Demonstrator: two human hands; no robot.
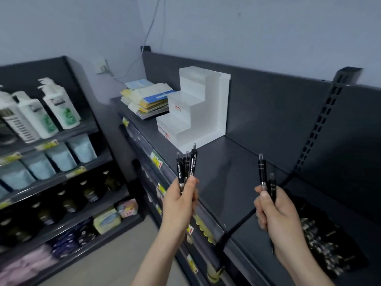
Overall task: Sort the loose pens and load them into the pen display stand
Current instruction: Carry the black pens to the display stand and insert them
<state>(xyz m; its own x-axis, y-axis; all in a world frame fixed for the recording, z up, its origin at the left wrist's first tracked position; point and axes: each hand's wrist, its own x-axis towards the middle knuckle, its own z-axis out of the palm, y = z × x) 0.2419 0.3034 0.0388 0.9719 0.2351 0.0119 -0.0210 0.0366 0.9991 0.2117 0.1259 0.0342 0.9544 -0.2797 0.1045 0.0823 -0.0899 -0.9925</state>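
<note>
Left hand [181, 203] grips three pens [192, 162], right hand [276, 213] two pens [262, 170] — display stand [203, 116] beyond, untouched.

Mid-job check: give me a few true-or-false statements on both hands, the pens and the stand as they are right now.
1. The left hand grips three black pens. True.
2. The right hand holds nothing. False: it grips two black pens.
3. The white stand sits on the dark shelf. True.
4. Pens already fill the stand's steps. False: no pens show in it.
5. The stack of booklets lies to the right of the stand. False: it lies to its left.
</note>
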